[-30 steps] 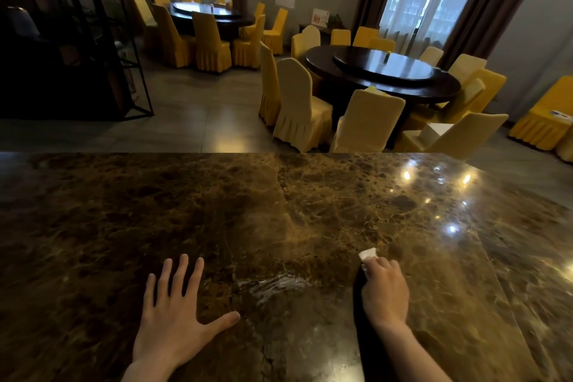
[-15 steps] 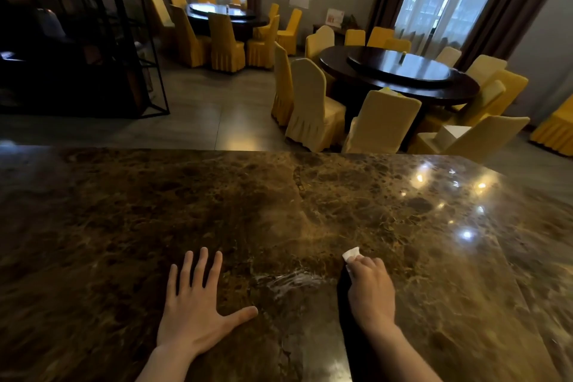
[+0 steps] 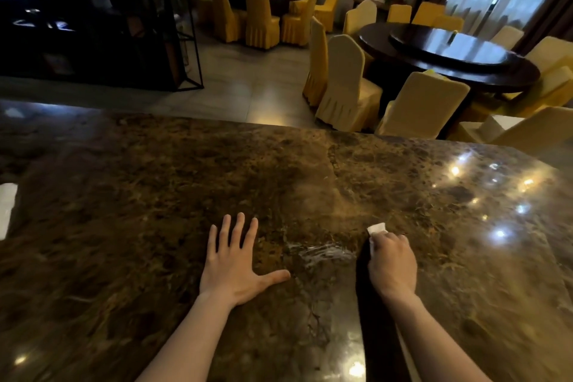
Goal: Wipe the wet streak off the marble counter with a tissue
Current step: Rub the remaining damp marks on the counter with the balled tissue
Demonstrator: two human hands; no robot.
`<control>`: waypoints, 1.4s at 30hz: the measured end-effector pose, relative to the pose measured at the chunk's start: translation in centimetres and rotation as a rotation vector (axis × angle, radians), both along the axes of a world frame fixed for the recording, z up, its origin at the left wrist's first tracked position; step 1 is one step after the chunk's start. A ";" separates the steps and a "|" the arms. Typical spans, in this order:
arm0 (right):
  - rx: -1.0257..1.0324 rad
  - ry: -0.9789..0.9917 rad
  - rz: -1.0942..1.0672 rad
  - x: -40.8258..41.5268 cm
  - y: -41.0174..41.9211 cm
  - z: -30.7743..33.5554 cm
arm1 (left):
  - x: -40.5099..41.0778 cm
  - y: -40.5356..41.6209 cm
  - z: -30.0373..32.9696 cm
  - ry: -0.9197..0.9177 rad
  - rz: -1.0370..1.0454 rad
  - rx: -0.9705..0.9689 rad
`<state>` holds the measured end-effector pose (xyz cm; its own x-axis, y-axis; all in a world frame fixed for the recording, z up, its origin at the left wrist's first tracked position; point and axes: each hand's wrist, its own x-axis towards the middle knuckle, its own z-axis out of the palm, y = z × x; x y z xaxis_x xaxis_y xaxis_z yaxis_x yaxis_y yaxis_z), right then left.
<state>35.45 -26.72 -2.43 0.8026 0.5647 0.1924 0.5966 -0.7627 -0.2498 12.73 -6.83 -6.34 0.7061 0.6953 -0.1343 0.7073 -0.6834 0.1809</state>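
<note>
A pale wet streak [image 3: 322, 253] glistens on the brown marble counter [image 3: 155, 211], between my two hands. My right hand [image 3: 392, 263] is closed on a small folded white tissue [image 3: 376, 228], whose corner sticks out past the fingertips. The hand presses down on the counter just right of the streak's right end. My left hand [image 3: 235, 263] lies flat on the marble with fingers spread and thumb pointing toward the streak, holding nothing.
The counter's far edge [image 3: 279, 125] drops to a tiled floor. Beyond stand round dark tables [image 3: 449, 56] ringed by yellow-covered chairs [image 3: 347, 84]. A black metal shelf frame [image 3: 130, 25] is at the back left. A white object [image 3: 6, 205] lies at the counter's left edge.
The view has shifted left and down. My right hand with the tissue has closed in on the streak's right end. My left hand stays flat on the marble.
</note>
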 end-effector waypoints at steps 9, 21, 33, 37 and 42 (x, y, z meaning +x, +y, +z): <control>-0.037 -0.023 0.412 -3.5 -0.8 -0.9 | 0.0 0.0 -0.4 -0.021 -0.007 0.022; -0.023 -0.045 0.505 -5.7 -0.8 -1.4 | 0.0 0.1 -0.5 -0.047 -0.008 0.029; 0.051 -0.037 0.483 -6.2 0.2 -1.3 | -0.1 0.3 -1.1 -0.040 -0.002 0.029; 0.027 -0.029 0.477 -3.7 -1.2 -0.7 | 0.1 0.2 -1.0 -0.036 0.007 0.019; 0.044 -0.006 0.049 -0.9 0.3 0.1 | 0.1 0.2 -0.8 -0.005 0.007 0.022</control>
